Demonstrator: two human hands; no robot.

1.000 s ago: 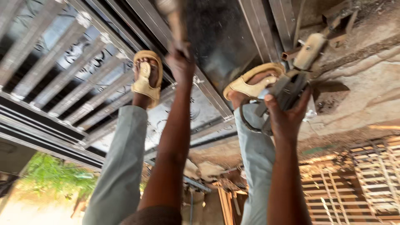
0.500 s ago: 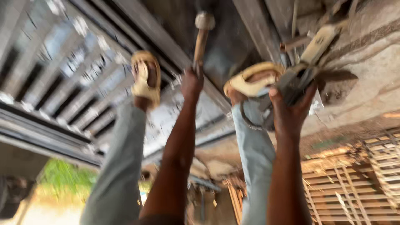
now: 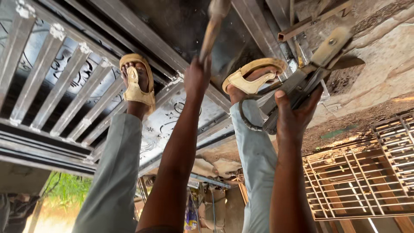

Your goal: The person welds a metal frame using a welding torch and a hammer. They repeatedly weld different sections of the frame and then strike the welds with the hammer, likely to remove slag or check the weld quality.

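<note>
The picture is upside down, so the ground runs along the top edge. The left hand (image 3: 196, 80) is closed in a fist around the wooden handle of a hammer (image 3: 211, 30), whose head is blurred and cut by the top edge, over the dark sheet of a metal gate (image 3: 172, 26) lying flat on the ground. The right hand (image 3: 295, 118) has its fingers curled tight round a welding holder (image 3: 302, 80), a grey clamp tool with a pale handle end; the thumb lies pressed along the tool's side. A dark cable (image 3: 243, 116) loops from that tool just beside the right trouser leg. The person stands on the gate in tan sandals: the left sandal (image 3: 137, 82) rests on the patterned panel beside the gate's row of flat bars, and the right sandal (image 3: 252, 77) sits at the gate's edge, between the hammer and the welding holder. Off the gate, on the welding holder's side, a grid of thin bars (image 3: 362, 172) lies on bare earth. A patch of green plants (image 3: 64, 187) shows beyond the gate's frame rails.
</note>
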